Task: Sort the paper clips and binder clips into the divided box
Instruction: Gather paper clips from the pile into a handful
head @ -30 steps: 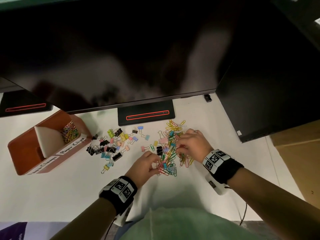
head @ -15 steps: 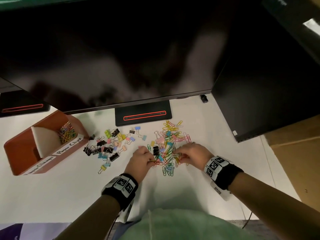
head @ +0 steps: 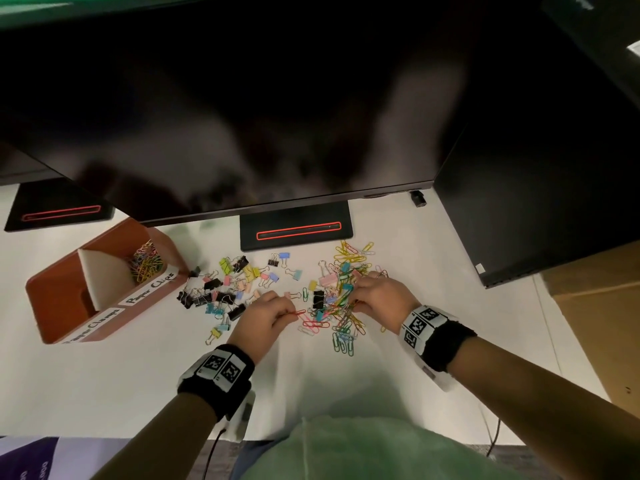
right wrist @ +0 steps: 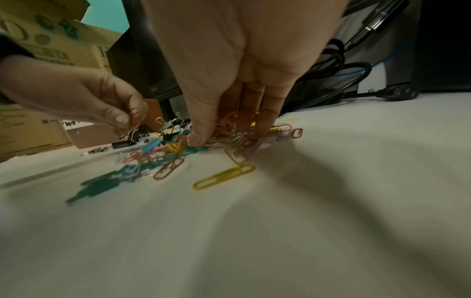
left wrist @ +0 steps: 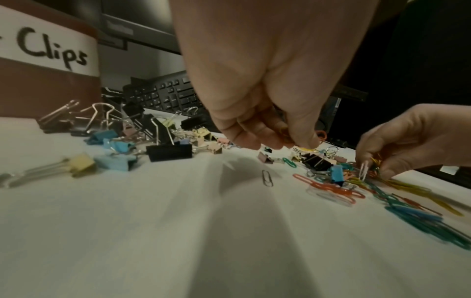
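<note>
A brown divided box (head: 52, 306) stands at the left; its far compartment holds paper clips (head: 147, 261). Binder clips (head: 225, 289) lie scattered right of it. Further right is a heap of coloured paper clips (head: 343, 320). My left hand (head: 292, 313) hovers at the heap's left edge and pinches a red paper clip (head: 300, 312) between thumb and fingers (right wrist: 119, 119). My right hand (head: 356, 299) is down in the heap, its fingertips (right wrist: 265, 125) curled round several paper clips (right wrist: 229, 125).
A dark monitor (head: 242, 116) overhangs the desk, its stand (head: 296, 225) just behind the clips. A second monitor (head: 536, 202) is at the right, with a cardboard box (head: 595, 323) beyond the desk edge. A keyboard (left wrist: 168, 96) lies behind the binder clips.
My left hand has come away from the heap's lower edge with a red paper clip pinched. My right hand has shifted within the heap, gathering clips under its fingers.
</note>
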{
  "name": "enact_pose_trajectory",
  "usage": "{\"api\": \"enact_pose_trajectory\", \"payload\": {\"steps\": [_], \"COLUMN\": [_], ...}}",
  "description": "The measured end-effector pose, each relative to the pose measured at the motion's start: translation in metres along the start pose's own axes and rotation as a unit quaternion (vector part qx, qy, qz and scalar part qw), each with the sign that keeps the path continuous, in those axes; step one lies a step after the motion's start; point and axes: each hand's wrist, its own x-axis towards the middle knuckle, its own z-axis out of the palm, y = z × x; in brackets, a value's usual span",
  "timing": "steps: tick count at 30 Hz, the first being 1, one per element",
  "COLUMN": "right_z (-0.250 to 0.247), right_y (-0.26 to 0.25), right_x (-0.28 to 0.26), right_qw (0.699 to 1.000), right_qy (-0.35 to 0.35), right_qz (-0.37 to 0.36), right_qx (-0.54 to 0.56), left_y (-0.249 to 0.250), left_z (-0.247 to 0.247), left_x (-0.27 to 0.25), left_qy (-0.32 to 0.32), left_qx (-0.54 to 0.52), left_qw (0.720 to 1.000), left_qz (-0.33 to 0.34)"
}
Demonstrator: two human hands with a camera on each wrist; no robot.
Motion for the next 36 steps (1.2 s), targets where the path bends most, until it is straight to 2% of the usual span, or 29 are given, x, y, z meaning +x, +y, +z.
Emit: {"api": "enact_pose_trajectory", "payload": {"steps": [5, 8, 12, 18, 25, 28, 31, 34, 36], "right_z": [-0.016, -0.02, -0.027, -0.033, -0.042, -0.048, -0.057, -0.068, -0.071], "right_y": [-0.006, -0.007, -0.007, -0.01, -0.025, -0.036, -0.056, -0.091, -0.119], "right_x": [0.002, 0.004, 0.005, 0.004, 0.004, 0.011, 0.028, 0.056, 0.082], "right_qw": [0.997, 0.994, 0.99, 0.987, 0.984, 0.982, 0.987, 0.989, 0.987], "right_qy": [-0.014, -0.025, -0.041, -0.046, -0.015, -0.006, -0.003, 0.014, 0.023], "right_qz": [0.049, 0.054, 0.066, 0.078, 0.069, 0.061, 0.048, 0.005, -0.028], "right_qx": [0.052, 0.091, 0.114, 0.132, 0.166, 0.178, 0.155, 0.146, 0.156], "left_y": [-0.003, 0.001, 0.002, -0.003, -0.008, -0.002, -0.003, -0.012, -0.024], "left_z": [0.007, 0.019, 0.027, 0.033, 0.028, 0.006, -0.037, -0.094, -0.134], "left_x": [-0.007, -0.007, -0.001, 0.002, 0.002, -0.004, -0.016, -0.03, -0.037], "left_qy": [-0.061, -0.089, -0.046, -0.022, -0.027, -0.047, -0.044, 0.0, 0.063], "left_qx": [-0.001, 0.044, 0.061, 0.097, 0.105, 0.065, 0.01, -0.015, 0.007], "left_qw": [0.998, 0.995, 0.997, 0.994, 0.991, 0.995, 0.997, 0.998, 0.997], "left_qz": [0.0, 0.007, 0.015, 0.046, 0.075, 0.067, 0.07, 0.054, 0.034]}}
